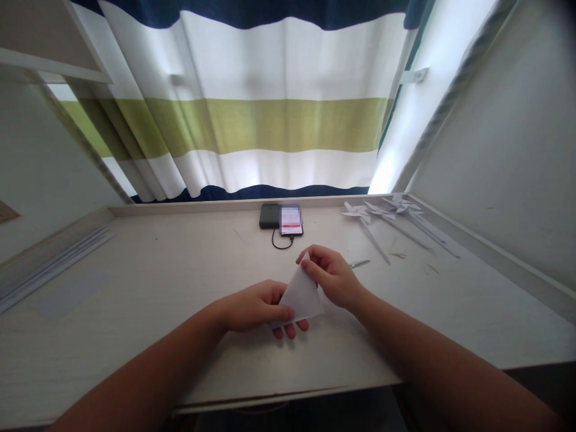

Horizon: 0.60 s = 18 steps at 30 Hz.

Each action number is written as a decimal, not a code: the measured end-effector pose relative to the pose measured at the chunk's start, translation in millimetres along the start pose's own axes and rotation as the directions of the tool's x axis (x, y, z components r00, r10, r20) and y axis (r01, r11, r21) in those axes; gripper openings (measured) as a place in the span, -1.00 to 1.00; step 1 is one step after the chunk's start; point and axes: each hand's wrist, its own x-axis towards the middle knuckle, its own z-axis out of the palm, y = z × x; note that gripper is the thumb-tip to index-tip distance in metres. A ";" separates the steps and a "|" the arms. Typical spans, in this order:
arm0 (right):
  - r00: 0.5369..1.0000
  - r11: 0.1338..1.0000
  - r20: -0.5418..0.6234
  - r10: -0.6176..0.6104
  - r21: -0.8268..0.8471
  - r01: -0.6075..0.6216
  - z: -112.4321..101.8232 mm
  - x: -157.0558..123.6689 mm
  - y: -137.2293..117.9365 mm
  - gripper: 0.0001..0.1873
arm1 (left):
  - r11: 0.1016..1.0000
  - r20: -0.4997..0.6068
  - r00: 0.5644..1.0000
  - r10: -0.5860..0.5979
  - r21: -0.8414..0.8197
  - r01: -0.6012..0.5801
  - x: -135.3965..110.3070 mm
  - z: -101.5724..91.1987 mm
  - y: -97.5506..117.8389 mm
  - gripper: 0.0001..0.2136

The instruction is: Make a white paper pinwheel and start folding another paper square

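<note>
I have a folded white paper (302, 296) between my two hands, just over the near part of the pale surface (189, 264); taking that paper as the centre of the dial, with twelve straight ahead, my left arm reaches in from about eight and my right from about four. My left hand (265, 307) pinches the paper at its seven o'clock corner, thumb flat on top and fingers underneath, some fingertips showing past the near edge; my right hand (332, 277) nips the pointed tip at twelve between thumb and forefinger, the other fingers curled; the paper looks roughly triangular, its tip pointing away from me. Out at twelve lies a phone (291, 221) with a lit screen, its text too blurred to read; a dark block (269, 216) sits against its left side, and a black cable (276, 245) loops on the near side of both. Towards two, white paper pinwheels (357, 212) on thin sticks (376, 243) lie near the far right corner; closer in, scissors (360, 264) poke out beyond my right hand, partly hidden by it; small tan scraps (398, 255) lie between two and three. At nine, a flat pale sheet (74, 293) rests beside long white strips (58, 261); a striped curtain (252, 126) hangs at twelve, behind everything.
</note>
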 end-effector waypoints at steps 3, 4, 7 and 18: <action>0.999 0.999 -0.033 -0.024 -0.023 0.024 1.6 -1.0 -2.5 -0.77 | 0.998 0.002 0.999 0.035 0.051 -0.035 -0.2 5.0 2.0 -0.76; 0.999 0.999 -0.035 -0.029 -0.035 0.028 2.0 -1.6 -3.3 -0.78 | 0.994 -0.022 0.997 0.068 0.092 -0.066 -0.5 6.7 3.1 -0.75; 0.999 0.996 -0.022 -0.036 -0.080 0.034 3.2 -4.2 -6.3 -0.80 | 0.949 -0.222 0.950 0.221 0.273 -0.157 -1.5 10.8 6.1 -0.73; 0.990 0.925 0.100 -0.101 -0.356 0.130 8.4 -17.5 -24.1 -0.74 | 0.711 -0.412 0.644 0.645 0.631 -0.309 -11.3 19.6 16.5 -0.63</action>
